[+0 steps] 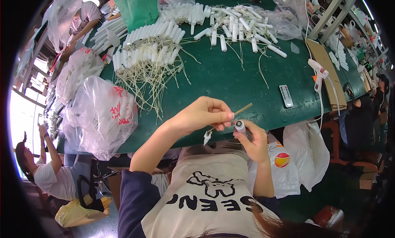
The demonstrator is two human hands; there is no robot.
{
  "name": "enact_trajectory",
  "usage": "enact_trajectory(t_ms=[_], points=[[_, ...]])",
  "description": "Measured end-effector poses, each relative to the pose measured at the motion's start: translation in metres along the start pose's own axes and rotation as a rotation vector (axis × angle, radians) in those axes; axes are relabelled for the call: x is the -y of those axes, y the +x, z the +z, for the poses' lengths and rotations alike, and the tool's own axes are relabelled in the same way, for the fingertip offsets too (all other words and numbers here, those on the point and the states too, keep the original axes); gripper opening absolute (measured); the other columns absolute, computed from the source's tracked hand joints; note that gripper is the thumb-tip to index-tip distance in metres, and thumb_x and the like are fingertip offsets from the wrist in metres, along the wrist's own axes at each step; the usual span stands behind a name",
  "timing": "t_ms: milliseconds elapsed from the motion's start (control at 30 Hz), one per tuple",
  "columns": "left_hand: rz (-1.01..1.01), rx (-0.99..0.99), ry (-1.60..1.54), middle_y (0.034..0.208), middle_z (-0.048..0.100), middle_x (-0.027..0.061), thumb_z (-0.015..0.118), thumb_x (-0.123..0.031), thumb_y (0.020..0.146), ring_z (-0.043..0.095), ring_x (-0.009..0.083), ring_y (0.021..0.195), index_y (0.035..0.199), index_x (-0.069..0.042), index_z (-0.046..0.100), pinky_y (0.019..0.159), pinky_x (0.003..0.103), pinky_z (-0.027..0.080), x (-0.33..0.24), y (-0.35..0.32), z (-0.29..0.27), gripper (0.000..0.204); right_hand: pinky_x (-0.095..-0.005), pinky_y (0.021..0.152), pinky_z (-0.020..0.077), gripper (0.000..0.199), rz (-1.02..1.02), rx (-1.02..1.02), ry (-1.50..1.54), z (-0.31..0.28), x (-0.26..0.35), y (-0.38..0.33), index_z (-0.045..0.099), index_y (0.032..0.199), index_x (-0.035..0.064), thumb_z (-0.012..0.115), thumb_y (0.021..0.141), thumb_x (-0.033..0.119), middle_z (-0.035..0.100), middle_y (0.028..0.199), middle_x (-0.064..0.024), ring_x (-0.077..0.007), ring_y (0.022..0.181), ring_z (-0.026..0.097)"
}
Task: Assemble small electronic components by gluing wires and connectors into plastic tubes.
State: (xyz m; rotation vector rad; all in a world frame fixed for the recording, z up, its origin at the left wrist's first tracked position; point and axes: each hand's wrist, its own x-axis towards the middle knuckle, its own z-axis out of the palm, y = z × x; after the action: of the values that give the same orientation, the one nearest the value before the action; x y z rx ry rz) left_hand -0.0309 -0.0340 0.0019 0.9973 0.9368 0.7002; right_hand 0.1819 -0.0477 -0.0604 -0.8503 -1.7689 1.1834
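Head view: your left hand pinches a thin brown stick; your right hand grips a white cylinder at the near edge of the bench. Advisable: keep the cylinder's exposed end steady.

Cream top, black lettering, outlined drawing, 2 navy sleeves

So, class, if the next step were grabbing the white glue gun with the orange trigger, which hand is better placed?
Probably the right hand: it's nearer the glue gun, though holding a white cylinder. The left hand is farther, pinching a thin brownish rod.
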Motion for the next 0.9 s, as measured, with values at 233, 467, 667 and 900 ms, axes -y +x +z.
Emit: enact_trajectory(t_ms=[233,467,667,900], points=[[-0.061,0.143,-0.039,0.08,0.064,0.0057,0.066,-0.021,0.087,0.059,0.0075,0.068,0.101,0.001,0.056,0.063,0.02,0.05,0.004,0.008,0.011,0.028,-0.0261,0.069,0.0471,0.024,-0.055,-0.021,-0.031,-0.003,0.006,-0.001,0.061,0.101,-0.0034,0.066,0.078,0.002,0.066,0.087,-0.0097,-0.0158,0.076,0.061],[-0.194,0.299,0.012,0.084,0.068,0.0155,0.055,-0.018,0.092,0.067,0.0163,0.073,0.111,0.004,0.058,0.066,0.024,0.054,0.0,0.008,0.016,0.029,-0.0261,0.075,0.048,0.028,0.1,0.044,-0.014,-0.01,0.001,-0.011,0.062,0.096,-0.0048,0.071,0.07,0.0,0.067,0.088,-0.0094,-0.0136,0.082,0.062],[-0.195,0.282,-0.106,0.085,0.068,0.0199,0.054,-0.01,0.091,0.069,0.0229,0.072,0.106,0.006,0.059,0.068,0.029,0.056,0.014,0.005,0.019,0.022,-0.0251,0.07,0.0473,0.029,0.016,0.034,0.206,-0.012,-0.005,-0.005,0.064,0.096,0.0009,0.073,0.068,0.002,0.068,0.09,-0.008,-0.0136,0.076,0.06],[-0.2,0.298,-0.131,0.087,0.068,0.0174,0.058,-0.014,0.091,0.068,0.0158,0.073,0.113,0.005,0.057,0.066,0.024,0.056,0.018,-0.004,0.011,0.03,-0.0355,0.081,0.0443,0.026,-0.005,-0.69,-0.855,-0.105,-0.054,0.052,0.063,0.103,0.0029,0.064,0.085,0.022,0.063,0.1,-0.0118,-0.0244,0.093,0.058]])
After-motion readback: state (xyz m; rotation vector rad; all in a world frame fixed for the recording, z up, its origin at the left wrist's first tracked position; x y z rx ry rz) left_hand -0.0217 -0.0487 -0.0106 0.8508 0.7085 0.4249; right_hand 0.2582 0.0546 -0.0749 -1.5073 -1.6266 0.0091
